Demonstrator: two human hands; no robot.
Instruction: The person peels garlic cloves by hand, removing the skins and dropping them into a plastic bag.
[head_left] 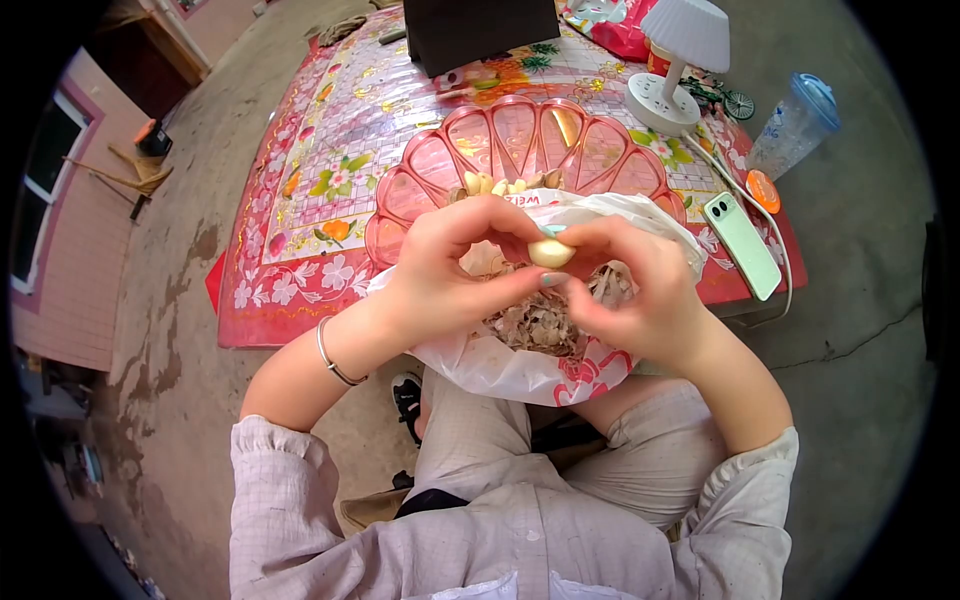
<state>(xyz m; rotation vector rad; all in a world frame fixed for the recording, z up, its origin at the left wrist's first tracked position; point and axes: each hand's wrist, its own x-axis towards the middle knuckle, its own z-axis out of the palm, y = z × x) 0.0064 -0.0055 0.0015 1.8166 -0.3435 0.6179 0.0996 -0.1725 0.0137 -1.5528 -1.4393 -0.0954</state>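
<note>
A pale garlic clove [551, 253] is pinched between the fingertips of my left hand [465, 265] and my right hand [635, 275]. Both hands hover over a white plastic bag [465, 365] with pink print, its mouth spread wide. Dry papery garlic skins [535, 325] fill the bag. Just behind the hands, several peeled cloves [490, 184] lie on a pink translucent petal-shaped tray [400, 205]. My fingers hide part of the clove, and the bag covers the near part of the tray.
On the flowered tablecloth [290, 262] stand a dark tablet-like panel [480, 35] and a white lamp [668, 100]. A light green phone [742, 245], a white cable [783, 270], an orange round lid [763, 191] and a clear tumbler [795, 125] with a blue lid are along the right edge.
</note>
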